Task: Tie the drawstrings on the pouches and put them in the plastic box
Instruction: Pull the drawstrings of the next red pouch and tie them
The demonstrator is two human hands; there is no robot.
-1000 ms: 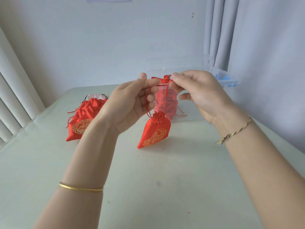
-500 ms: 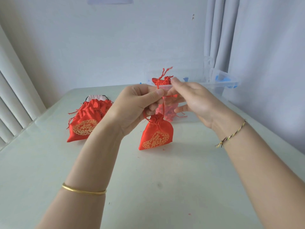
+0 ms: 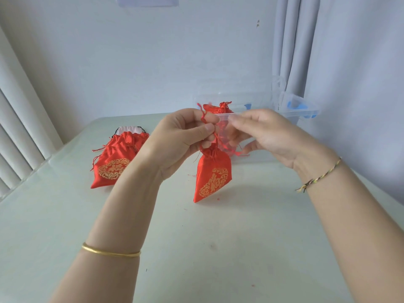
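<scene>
Item: red satin drawstring pouch with a gold emblem [image 3: 213,178]. It hangs neck-up and tilted just in front of the clear plastic box [image 3: 290,101]. Its lower corner is at or barely above the pale tabletop [image 3: 196,248]; contact cannot be told.

Red drawstring cord [image 3: 203,115]: it rises from the gathered neck. One end is looped over a finger of the left hand [image 3: 185,138], which clenches the cord. This appears to bear the pouch's weight so that the neck stays cinched for knotting.

Right hand [image 3: 266,136]: raised level with the box's near rim, fingers bent toward the cord. Blur hides whether it grasps a strand.

Tied red pouches [image 3: 220,107]: inside the box at its left end, judged finished.

Loose red pouches [image 3: 113,162]: heaped on the tabletop well left of the box, apparently awaiting tying.

Stage, by judgement: knot under way, boxing to follow.
</scene>
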